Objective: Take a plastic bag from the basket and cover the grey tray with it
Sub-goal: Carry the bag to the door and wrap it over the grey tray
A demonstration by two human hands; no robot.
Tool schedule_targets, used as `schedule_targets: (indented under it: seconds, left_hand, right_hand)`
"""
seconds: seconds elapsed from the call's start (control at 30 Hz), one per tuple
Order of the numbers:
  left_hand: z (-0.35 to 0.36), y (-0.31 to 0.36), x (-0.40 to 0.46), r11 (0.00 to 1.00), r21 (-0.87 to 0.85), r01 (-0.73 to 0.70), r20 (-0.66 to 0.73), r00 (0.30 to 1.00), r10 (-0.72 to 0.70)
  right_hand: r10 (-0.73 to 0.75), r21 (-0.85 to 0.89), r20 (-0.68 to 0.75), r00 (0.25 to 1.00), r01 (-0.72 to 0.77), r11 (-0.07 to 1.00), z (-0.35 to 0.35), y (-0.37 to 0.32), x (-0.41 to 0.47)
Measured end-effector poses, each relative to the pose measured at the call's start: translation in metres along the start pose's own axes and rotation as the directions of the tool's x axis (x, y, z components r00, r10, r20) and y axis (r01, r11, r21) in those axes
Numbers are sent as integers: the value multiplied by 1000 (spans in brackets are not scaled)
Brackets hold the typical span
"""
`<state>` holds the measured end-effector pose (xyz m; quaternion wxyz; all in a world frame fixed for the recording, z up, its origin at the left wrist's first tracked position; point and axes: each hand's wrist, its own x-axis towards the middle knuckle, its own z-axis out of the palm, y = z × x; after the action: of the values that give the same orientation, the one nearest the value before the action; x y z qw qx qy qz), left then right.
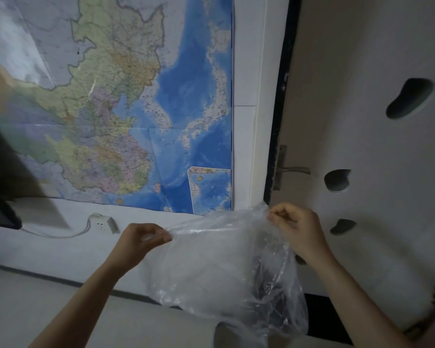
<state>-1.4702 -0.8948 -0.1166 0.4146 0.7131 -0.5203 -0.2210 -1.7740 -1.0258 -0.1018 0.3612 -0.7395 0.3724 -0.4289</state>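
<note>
A clear plastic bag (219, 270) hangs in the air in front of the wall, stretched between both hands. My left hand (141, 241) pinches its upper left edge. My right hand (296, 229) pinches the upper right edge, a little higher. The bag droops down to the bottom of the view, wrinkled on its right side. No grey tray and no basket show in this view.
A large map (136, 104) covers the wall ahead. A white power strip (106, 223) with its cord is fixed on the wall below it. A door (362, 121) with a metal handle (294, 170) stands at the right. A dark object (0, 214) sits at the left edge.
</note>
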Motion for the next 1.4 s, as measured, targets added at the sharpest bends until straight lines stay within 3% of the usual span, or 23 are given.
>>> schedule_targets:
  seconds: [0.13, 0.23, 0.37, 0.5, 0.57, 0.67, 0.8, 1.03, 1.13, 1.27, 1.4]
  left_hand:
    - [-4, -5, -9, 986, 146, 77, 100, 991, -92]
    - [4, 14, -7, 949, 314, -10, 205, 977, -58]
    - [41, 70, 0, 976, 88, -201, 160, 970, 185]
    - [63, 95, 7, 969, -68, -237, 105, 964, 243]
    - [61, 88, 9, 969, -149, -199, 61, 976, 210]
    - [57, 74, 10, 943, -303, -136, -20, 990, 137]
    - [58, 63, 10, 878, -469, -98, -99, 993, 58]
    - [47, 29, 3, 881, -473, -1, -176, 980, -93]
    - [50, 17, 0, 884, -467, 37, -163, 978, -127]
    - [69, 19, 3, 885, -461, 55, -96, 989, -111]
    - [98, 29, 12, 923, -384, 30, 56, 998, -9]
  right_hand:
    - [-27, -22, 14, 1000, 27, 999, 6, -7, -2]
    - [-86, -47, 73, 994, 90, 995, 15, -19, -3]
    - [-168, -46, 162, 972, 178, 983, 32, -37, -3]
    - [-174, -27, 103, 979, 178, 984, 28, -43, -5]
    - [-70, -32, 70, 995, 72, 997, 13, -36, -7]
    - [171, -185, 172, 970, -138, 973, -6, -19, -13]
    - [293, -188, 209, 933, -256, 948, -6, -4, -21]
    - [273, -79, 73, 959, -267, 960, -9, 12, -21]
    - [297, -121, 134, 946, -281, 952, -14, 22, -26]
    - [350, -324, 208, 913, -274, 906, -22, 38, -36]
    - [326, -272, 374, 868, -234, 934, -10, 36, -33]
